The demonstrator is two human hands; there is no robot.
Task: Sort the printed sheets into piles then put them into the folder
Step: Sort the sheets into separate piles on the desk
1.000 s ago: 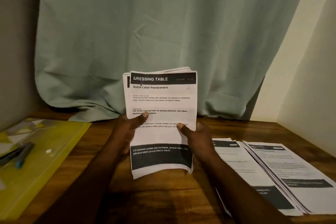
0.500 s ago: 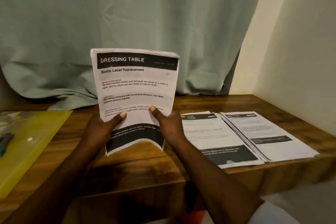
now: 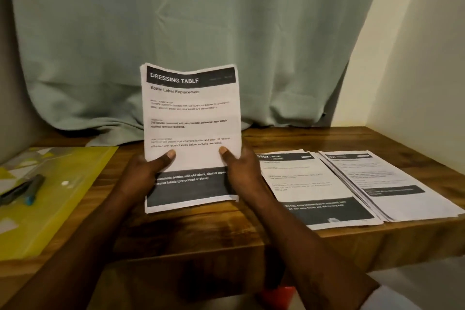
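While both hands hold a stack upright over the middle of the table (image 3: 196,229), the head view shows the sorting partly done. The left hand (image 3: 143,173) grips the held stack (image 3: 191,118) at its lower left edge, thumb pressed across the front. The right hand (image 3: 241,171) grips the lower right edge in the same way. The top sheet is headed "DRESSING TABLE", and layered edges at its upper left corner suggest several sheets behind it.

At 3 o'clock from the stack, two piles lie flat on the table, side by side. The nearer pile (image 3: 309,184) has a "KITCHEN" header. The far pile (image 3: 392,184) is thicker and fanned along its left side, overlapping the nearer pile's right edge. At 9 o'clock lies the yellow folder (image 3: 75,184), flat, with two pens (image 3: 25,190) on or inside it; which one I cannot tell. No sheets show in it, so I judge all the filing is left, along with placing the held stack.

Bare wood shows between the folder and the nearer pile, directly under the hands, enough for a third pile. The nearer pile's bottom edge sits close to the table's front edge at 5 o'clock, so a nudge could tip sheets off. A curtain (image 3: 201,33) drapes onto the back of the table at 12 o'clock, and a wall (image 3: 415,58) closes the 3 o'clock side beyond the far pile.
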